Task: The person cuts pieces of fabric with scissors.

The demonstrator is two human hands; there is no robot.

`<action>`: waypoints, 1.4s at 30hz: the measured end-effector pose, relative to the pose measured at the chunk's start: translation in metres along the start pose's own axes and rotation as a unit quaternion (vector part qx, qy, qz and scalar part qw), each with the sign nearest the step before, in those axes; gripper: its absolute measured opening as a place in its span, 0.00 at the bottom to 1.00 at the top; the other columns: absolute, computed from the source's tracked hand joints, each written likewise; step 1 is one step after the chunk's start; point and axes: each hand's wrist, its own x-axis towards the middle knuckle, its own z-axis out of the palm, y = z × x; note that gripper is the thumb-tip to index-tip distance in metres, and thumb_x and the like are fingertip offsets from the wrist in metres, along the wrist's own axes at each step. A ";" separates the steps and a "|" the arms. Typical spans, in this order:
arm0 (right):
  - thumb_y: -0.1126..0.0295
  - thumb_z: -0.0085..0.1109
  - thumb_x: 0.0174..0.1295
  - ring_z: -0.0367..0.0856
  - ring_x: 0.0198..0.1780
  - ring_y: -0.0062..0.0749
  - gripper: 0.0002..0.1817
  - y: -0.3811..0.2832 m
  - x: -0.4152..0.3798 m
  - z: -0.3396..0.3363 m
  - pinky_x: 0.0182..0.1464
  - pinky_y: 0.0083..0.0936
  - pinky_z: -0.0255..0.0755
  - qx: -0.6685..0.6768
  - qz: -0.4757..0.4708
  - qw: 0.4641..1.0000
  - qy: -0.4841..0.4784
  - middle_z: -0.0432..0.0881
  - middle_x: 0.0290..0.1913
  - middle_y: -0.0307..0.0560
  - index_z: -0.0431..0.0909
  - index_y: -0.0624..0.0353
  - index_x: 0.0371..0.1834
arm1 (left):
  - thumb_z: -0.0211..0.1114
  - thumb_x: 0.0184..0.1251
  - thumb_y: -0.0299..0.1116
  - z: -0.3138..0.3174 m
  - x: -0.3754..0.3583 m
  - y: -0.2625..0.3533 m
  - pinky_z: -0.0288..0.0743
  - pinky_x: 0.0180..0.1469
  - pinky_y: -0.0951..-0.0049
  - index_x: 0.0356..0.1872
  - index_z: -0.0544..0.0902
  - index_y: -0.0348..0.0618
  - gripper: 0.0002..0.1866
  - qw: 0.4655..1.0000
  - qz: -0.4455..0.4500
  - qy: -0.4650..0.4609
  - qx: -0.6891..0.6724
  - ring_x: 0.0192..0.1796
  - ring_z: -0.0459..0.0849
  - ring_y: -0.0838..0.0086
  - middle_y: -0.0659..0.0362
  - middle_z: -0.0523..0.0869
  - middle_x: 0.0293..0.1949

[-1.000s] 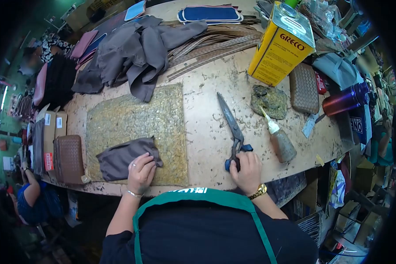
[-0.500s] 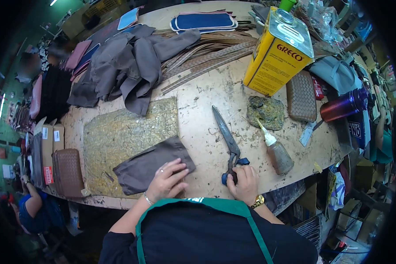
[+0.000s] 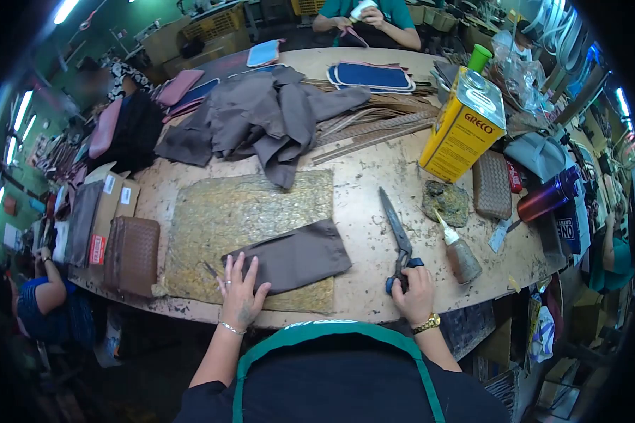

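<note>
A folded piece of dark grey-brown fabric point(image 3: 300, 257) lies partly on the glue-stained mat point(image 3: 250, 201) and partly on the bare tabletop. My left hand point(image 3: 243, 287) rests at the left end of that fabric, fingers spread, holding nothing. To the right, a pair of large scissors point(image 3: 398, 233) lies flat with its blades pointing away from me. My right hand point(image 3: 414, 290) is closed around the scissors' handles; the fingers partly hide them. Just right of it lies a glue bottle point(image 3: 462, 259) with a pale nozzle, its tip against a dark crusted lump point(image 3: 445, 202).
Behind the mat sits a heap of grey fabric point(image 3: 250, 116), with brown strips point(image 3: 374, 127) beside it. A yellow GRECO can point(image 3: 464, 130), woven brown cases point(image 3: 492, 185) and a purple bottle point(image 3: 549, 194) stand right. Cartons point(image 3: 95, 218) stand left. Across the table, a person's hands point(image 3: 363, 20) hold something white.
My left hand has moved from the right end of the folded fabric to its left end, fingers spreading. My right hand stays on the scissors. The view has tilted up, showing a person opposite.
</note>
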 end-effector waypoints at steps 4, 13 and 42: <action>0.71 0.58 0.40 0.71 0.34 0.44 0.10 -0.002 -0.003 0.000 0.37 0.36 0.66 -0.014 -0.005 1.000 0.004 0.71 0.30 0.48 0.72 0.59 0.28 | 0.56 0.57 0.47 0.010 -0.014 -0.026 0.43 0.57 0.34 0.59 0.65 0.49 0.29 1.000 -0.008 0.028 -0.010 0.67 0.46 0.52 0.52 0.54 0.64; 0.69 0.59 0.40 0.71 0.36 0.43 0.10 -0.004 -0.010 0.001 0.40 0.35 0.66 0.010 0.038 0.998 0.042 0.72 0.31 0.48 0.73 0.57 0.28 | 0.56 0.57 0.45 0.005 -0.007 -0.041 0.44 0.57 0.35 0.59 0.65 0.48 0.29 0.998 0.054 0.011 -0.024 0.66 0.49 0.51 0.52 0.55 0.64; 0.48 0.69 0.34 0.52 0.62 0.53 0.56 -0.006 0.122 -0.023 0.60 0.40 0.53 0.014 0.172 0.933 0.315 0.52 0.60 0.65 0.44 0.53 0.64 | 0.57 0.51 0.19 0.013 0.039 -0.089 0.71 0.37 0.81 0.53 0.69 0.39 0.24 0.925 0.073 0.157 -0.338 0.35 0.73 0.77 0.53 0.67 0.52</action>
